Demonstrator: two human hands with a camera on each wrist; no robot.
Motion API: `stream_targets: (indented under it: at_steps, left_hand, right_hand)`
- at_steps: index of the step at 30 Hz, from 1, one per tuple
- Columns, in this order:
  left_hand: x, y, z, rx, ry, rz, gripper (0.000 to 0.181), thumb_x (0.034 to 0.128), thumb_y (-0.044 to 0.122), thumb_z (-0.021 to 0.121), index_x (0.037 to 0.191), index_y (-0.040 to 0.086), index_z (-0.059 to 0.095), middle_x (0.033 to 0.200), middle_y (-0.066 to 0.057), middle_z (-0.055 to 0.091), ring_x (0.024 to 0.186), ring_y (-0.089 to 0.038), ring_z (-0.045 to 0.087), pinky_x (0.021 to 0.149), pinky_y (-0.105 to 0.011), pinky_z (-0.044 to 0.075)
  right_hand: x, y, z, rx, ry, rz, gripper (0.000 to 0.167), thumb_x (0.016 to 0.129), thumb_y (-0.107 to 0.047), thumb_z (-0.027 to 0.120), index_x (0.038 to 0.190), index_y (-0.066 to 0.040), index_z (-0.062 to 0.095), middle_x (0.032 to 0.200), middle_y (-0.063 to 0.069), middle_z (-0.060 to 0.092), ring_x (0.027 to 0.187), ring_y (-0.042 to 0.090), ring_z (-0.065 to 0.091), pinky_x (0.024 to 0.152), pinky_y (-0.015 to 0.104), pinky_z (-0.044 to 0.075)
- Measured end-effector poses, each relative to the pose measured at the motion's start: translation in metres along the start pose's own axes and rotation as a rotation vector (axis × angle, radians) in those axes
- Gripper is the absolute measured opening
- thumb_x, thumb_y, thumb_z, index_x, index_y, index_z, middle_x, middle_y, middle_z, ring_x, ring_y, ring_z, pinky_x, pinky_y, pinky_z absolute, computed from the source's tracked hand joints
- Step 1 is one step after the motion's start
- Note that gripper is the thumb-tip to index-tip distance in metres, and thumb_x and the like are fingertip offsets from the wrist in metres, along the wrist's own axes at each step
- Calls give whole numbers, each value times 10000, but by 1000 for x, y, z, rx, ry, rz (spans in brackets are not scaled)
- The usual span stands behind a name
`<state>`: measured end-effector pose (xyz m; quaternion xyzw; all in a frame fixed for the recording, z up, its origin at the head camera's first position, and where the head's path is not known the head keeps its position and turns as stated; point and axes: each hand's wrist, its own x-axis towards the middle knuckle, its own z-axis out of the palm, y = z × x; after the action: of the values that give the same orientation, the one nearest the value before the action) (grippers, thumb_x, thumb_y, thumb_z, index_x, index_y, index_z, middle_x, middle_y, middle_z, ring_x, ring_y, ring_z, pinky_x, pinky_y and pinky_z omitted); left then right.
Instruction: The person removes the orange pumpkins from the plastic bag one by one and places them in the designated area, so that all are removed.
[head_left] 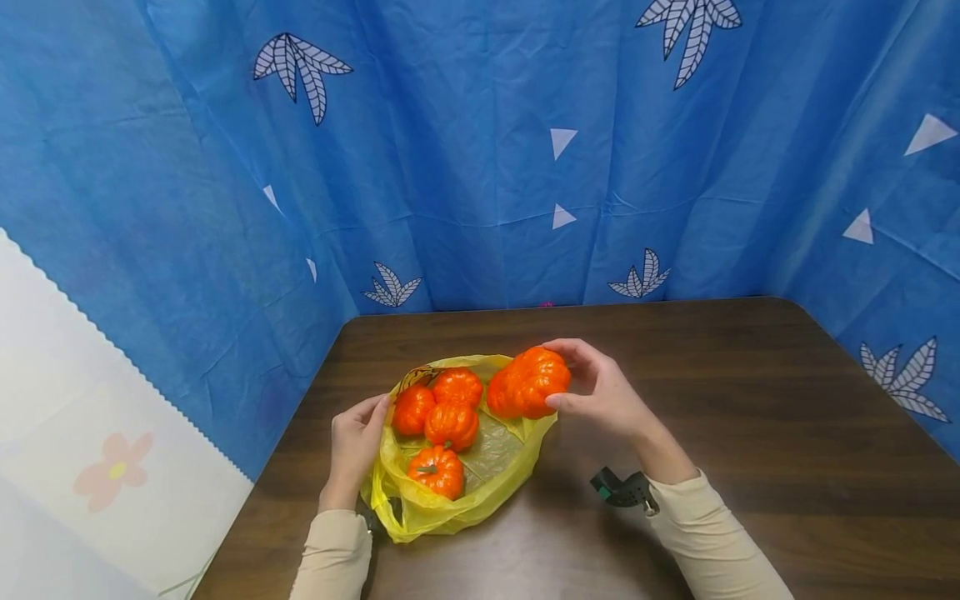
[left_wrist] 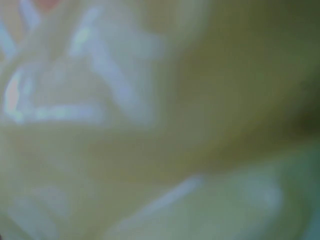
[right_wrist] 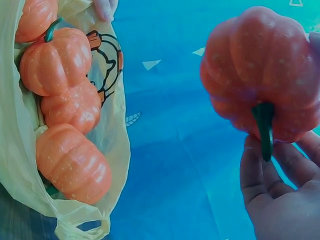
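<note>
The glossy orange, round, ribbed pumpkins (head_left: 452, 425) have pale flecks and green stems (right_wrist: 264, 127); the translucent yellow plastic bag (head_left: 517, 471) bears a black-lined print (right_wrist: 111, 62). Dark grain streaks the brown wooden table (head_left: 735, 392). Past its far edge, the blue cloth curtain (head_left: 480, 150) carries white triangles (head_left: 562, 140) and black-veined white leaves (head_left: 637, 283); past its left edge, white cloth (head_left: 45, 375) bears a peach, yellow-centred flower (head_left: 97, 482).

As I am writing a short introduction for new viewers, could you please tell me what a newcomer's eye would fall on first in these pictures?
Probably the bright orange pumpkins, clustered in an open yellow bag on the dark table, with the left hand at the bag's left rim. Next, the held pumpkin, in the right hand by the bag's right rim and large in the right-wrist view. Behind the table hangs a blue patterned curtain.
</note>
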<state>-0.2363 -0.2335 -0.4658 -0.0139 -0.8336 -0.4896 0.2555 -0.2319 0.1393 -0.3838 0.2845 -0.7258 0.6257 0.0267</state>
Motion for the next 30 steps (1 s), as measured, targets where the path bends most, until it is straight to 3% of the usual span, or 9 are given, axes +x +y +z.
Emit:
stream_targets:
  at_steps: [8, 18, 30]
  left_hand:
    - [0, 0, 0, 2, 3, 0, 213, 959, 166, 685, 1069, 5, 771, 1034, -163, 769, 939, -306, 723, 768, -26, 497]
    - [0, 2, -1, 2, -8, -19, 233, 968, 194, 676, 1077, 10, 769, 1051, -163, 766, 936, -308, 722, 765, -28, 499]
    - [-1, 2, -2, 4, -1, 0, 216, 965, 166, 677, 1065, -2, 767, 1037, -173, 766, 920, -319, 723, 757, -24, 496]
  right_hand:
    - [0, 1, -5, 57, 32, 11, 553, 846, -44, 750, 1344, -37, 510, 1281, 120, 598, 1055, 200, 651, 858, 293, 604]
    - [-2, 1, -25, 96, 141, -27, 519, 852, 54, 704, 1324, 15, 492, 1227, -4, 626, 1001, 149, 674, 815, 268, 609]
    - [-6, -2, -40, 110, 193, -52, 504, 875, 77, 655, 1352, -4, 514, 1227, -14, 612, 1007, 121, 645, 831, 224, 594]
